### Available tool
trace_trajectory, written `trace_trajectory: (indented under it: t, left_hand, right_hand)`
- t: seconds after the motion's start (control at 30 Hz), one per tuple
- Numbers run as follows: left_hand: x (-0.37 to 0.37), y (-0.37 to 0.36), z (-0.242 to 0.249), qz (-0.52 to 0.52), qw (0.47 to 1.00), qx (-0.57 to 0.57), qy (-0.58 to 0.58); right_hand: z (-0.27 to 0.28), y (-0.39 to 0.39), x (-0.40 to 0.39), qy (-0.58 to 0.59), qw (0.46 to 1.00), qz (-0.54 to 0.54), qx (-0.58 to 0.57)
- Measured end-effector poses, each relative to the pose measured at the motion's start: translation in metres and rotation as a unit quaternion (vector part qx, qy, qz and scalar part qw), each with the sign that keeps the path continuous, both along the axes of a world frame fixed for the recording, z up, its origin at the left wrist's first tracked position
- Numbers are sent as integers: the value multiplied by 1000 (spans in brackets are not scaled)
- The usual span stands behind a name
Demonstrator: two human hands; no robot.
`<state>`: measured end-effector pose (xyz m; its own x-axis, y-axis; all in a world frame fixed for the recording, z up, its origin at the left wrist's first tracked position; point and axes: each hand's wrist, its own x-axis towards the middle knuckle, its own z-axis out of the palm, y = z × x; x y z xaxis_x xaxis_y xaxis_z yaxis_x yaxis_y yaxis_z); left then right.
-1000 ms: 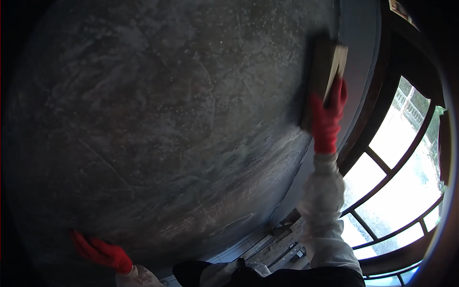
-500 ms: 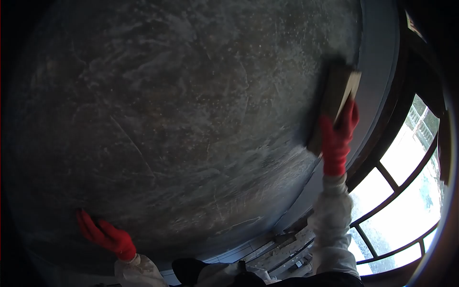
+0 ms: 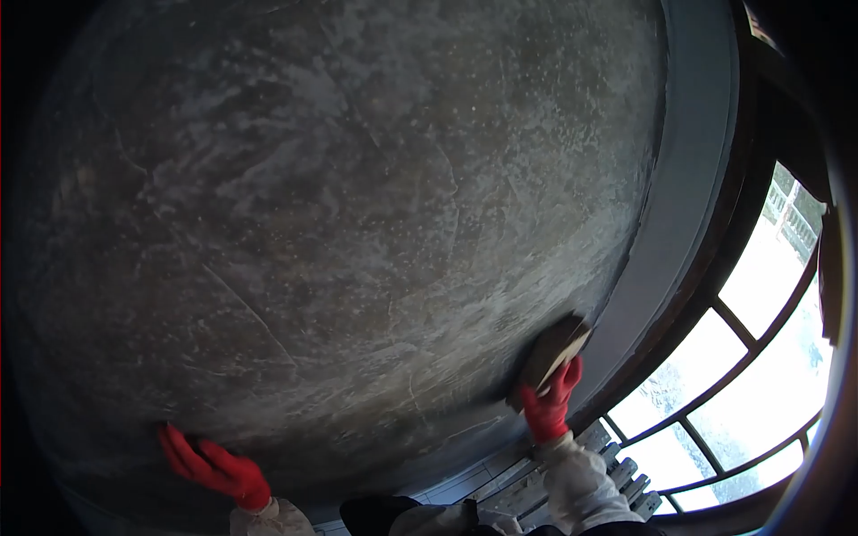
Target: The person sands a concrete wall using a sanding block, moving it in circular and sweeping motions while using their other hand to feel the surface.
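In a red glove, my right hand (image 3: 551, 406) is closed around a flat wooden block (image 3: 547, 362) with a pale edge. Its dark face lies against the grey, mottled wall surface (image 3: 357, 196), low on the right near the side border. My left hand (image 3: 219, 469), gloved in red too, is at the lower left with fingers stretched out and a little apart. Its fingertips are right at the wall, and nothing is in it.
A smooth grey strip (image 3: 684, 179) borders the wall at right. Beyond it is a dark-framed window (image 3: 688, 393) with bright light outside. Slatted wooden boards (image 3: 626, 478) and a tiled floor (image 3: 456, 482) show at the bottom.
My right hand has swept the wooden block down and somewhat left along the wall's right side. My left hand sits slightly lower and further right in view.
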<state>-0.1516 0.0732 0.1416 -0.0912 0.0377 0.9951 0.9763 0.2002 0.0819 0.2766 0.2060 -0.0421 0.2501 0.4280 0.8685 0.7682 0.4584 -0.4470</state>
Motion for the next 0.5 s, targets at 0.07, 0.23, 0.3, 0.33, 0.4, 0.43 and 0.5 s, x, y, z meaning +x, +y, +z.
trace_trajectory:
  t: [0.07, 0.23, 0.3, 0.33, 0.4, 0.43, 0.5]
  left_hand:
    - [-3, -3, -3, 0, 1000, -5, 1]
    - [-3, -3, -5, 9, 1000, -16, -13]
    - [-4, -1, -4, 6, 1000, -6, 12]
    - [-4, -2, -4, 7, 1000, -6, 9]
    - [-5, -2, -5, 18, 1000, -12, 8]
    - [-4, -2, -5, 18, 1000, -11, 4]
    - [-3, -3, -4, 27, 1000, -15, 0]
  right_hand:
    - [41, 21, 20, 8, 998, -25, 51]
    - [258, 65, 71, 47, 984, 8, 170]
    - [291, 63, 66, 64, 984, -1, 163]
    - [298, 62, 63, 86, 983, -11, 159]
    - [256, 66, 62, 29, 984, -44, 168]
    - [224, 58, 56, 12, 987, -46, 155]
    - [131, 47, 39, 30, 993, -51, 104]
